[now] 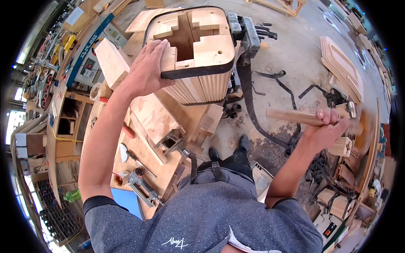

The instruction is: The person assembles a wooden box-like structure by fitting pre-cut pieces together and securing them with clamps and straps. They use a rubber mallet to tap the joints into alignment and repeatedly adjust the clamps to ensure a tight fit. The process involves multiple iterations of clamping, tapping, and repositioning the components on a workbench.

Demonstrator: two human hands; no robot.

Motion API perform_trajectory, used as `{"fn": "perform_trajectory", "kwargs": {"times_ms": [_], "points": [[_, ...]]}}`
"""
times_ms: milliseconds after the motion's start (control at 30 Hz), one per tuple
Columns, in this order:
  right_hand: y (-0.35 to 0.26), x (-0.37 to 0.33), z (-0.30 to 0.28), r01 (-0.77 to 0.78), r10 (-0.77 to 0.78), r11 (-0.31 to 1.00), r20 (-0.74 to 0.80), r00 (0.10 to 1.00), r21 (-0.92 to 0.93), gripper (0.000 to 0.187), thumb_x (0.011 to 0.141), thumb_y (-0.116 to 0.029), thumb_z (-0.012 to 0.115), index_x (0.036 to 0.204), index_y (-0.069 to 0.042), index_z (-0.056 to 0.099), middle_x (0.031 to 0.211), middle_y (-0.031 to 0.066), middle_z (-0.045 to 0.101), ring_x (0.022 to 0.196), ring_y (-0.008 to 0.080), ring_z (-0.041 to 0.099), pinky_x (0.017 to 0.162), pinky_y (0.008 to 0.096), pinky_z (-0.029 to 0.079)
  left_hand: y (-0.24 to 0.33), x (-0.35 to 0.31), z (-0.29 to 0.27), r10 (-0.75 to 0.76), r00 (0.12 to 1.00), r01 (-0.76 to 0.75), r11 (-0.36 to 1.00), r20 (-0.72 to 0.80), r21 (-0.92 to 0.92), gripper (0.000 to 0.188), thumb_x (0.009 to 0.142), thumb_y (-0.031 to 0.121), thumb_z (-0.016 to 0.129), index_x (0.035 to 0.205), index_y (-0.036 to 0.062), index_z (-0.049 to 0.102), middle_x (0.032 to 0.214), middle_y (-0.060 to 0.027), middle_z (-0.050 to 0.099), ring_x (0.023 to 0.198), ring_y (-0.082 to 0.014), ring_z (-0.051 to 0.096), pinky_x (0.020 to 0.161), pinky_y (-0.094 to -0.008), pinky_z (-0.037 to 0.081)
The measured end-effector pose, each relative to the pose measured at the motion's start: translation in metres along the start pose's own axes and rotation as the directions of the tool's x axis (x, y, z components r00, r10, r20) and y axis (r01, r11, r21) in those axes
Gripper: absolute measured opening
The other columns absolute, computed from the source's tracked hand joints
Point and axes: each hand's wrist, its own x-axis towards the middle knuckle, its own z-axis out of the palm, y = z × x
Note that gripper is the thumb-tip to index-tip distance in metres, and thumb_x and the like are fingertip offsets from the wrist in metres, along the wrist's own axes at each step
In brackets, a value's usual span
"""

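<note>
A tall hollow wooden column (211, 86) with fluted sides and rounded corners stands ahead of me. A black strap (192, 72) runs around it near its top, and a stepped opening shows in its end. My left hand (147, 67) grips its near left edge, fingers over the top and thumb lower on the side. Out to the right, my right hand (327, 126) is closed around a wooden stick (291, 117). The stick points left, apart from the column. A brownish shape beyond that hand is smeared by motion, so I cannot tell whether it belongs to the stick.
A grey clamp (249, 38) sits against the column's right side, with straps (274, 76) trailing onto the floor. On the bench at left lie a nail gun (143, 185), a chisel-like tool (137, 160) and wooden blocks (112, 63). Stacked panels (341, 67) rest at right.
</note>
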Motion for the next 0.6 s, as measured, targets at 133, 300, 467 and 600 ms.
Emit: {"fn": "perform_trajectory", "kwargs": {"times_ms": [133,300,467,600], "points": [[0.091,-0.102,0.026,-0.517,0.56,0.78,0.025,0.828,-0.353,0.02,0.105,-0.032,0.057,0.104,-0.012,0.056,0.072,-0.0015,0.053,0.053,0.0098,0.05,0.045,0.0251,0.043,0.014,0.0,0.003,0.015,1.0,-0.015,1.0,0.025,0.002,0.109,0.065,0.028,0.093,0.153,-0.0011,0.036,0.153,-0.0207,0.041,0.145,-0.0388,0.037,0.122,-0.0436,0.031],[0.081,-0.089,0.021,-0.677,0.755,0.568,-0.031,0.654,-0.468,0.022,0.103,-0.032,0.061,0.109,-0.012,0.054,0.072,0.0001,0.055,0.053,0.0118,0.052,0.044,0.0269,0.043,0.009,-0.001,0.001,-0.031,0.999,0.032,0.999,0.011,-0.012,0.111,0.064,0.024,0.094,0.155,0.001,0.035,0.156,-0.0184,0.039,0.147,-0.0372,0.035,0.123,-0.0438,0.031],[0.007,0.012,-0.014,-0.01,-0.011,0.997,0.278,0.961,0.075,0.022,0.106,-0.029,0.052,0.1,-0.01,0.062,0.072,0.0013,0.059,0.056,0.0129,0.059,0.047,0.0275,0.048,0.003,0.001,0.003,-0.042,0.999,0.042,0.999,-0.022,-0.017,0.111,0.064,0.021,0.094,0.155,0.0022,0.034,0.157,-0.0173,0.038,0.147,-0.0374,0.036,0.123,-0.0432,0.032],[0.057,-0.047,-0.013,-0.215,0.234,0.96,0.096,0.967,-0.179,0.02,0.102,-0.027,0.058,0.101,-0.007,0.06,0.074,0.003,0.06,0.058,0.0165,0.059,0.054,0.0297,0.05,0.015,0.009,-0.002,-0.056,0.998,0.055,0.998,-0.003,-0.042,0.11,0.065,0.022,0.094,0.155,0.0018,0.035,0.157,-0.0186,0.038,0.146,-0.0375,0.036,0.123,-0.0433,0.033]]}}
